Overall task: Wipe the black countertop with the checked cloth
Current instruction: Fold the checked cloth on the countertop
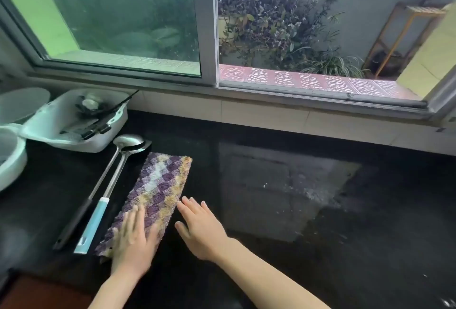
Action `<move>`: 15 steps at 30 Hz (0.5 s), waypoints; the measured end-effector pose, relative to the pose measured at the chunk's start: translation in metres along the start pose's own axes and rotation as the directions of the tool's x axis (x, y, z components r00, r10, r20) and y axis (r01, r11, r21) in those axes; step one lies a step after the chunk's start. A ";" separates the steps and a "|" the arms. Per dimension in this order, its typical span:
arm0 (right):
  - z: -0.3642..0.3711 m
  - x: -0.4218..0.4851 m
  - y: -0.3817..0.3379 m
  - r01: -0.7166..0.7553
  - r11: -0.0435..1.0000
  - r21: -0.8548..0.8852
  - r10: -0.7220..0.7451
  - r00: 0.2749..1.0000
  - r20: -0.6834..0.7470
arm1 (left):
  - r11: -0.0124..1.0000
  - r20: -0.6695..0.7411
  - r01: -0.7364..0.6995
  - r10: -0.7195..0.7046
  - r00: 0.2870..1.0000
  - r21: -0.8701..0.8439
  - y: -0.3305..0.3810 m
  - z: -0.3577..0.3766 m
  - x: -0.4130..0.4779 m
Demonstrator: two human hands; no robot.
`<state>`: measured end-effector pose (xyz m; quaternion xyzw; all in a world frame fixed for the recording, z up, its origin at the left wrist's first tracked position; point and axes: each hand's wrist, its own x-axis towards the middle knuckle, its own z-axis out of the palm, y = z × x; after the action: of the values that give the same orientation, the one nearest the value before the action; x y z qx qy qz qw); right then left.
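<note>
The folded checked cloth lay on the black countertop. The left hand pressed its near end, fingers flat. The right hand hovered just beside the cloth, fingers spread, grasping nothing.

The single head-worn camera looks forward and steeply down at the black bench from close above. Its wide lens also takes in the window behind. No second view exists.
</note>
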<state>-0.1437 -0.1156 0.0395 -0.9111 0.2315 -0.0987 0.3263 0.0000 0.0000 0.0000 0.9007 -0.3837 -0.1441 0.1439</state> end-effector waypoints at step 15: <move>0.029 0.102 0.007 -0.041 0.965 -0.258 0.061 0.996 0.068 | 0.983 -0.092 -0.016 0.034 0.995 0.183 -0.019 0.036 0.005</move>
<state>-0.0472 -0.1541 0.0152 -0.9424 0.2532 -0.0249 0.2169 0.0025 0.0033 -0.0405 0.9110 -0.3993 -0.0638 0.0807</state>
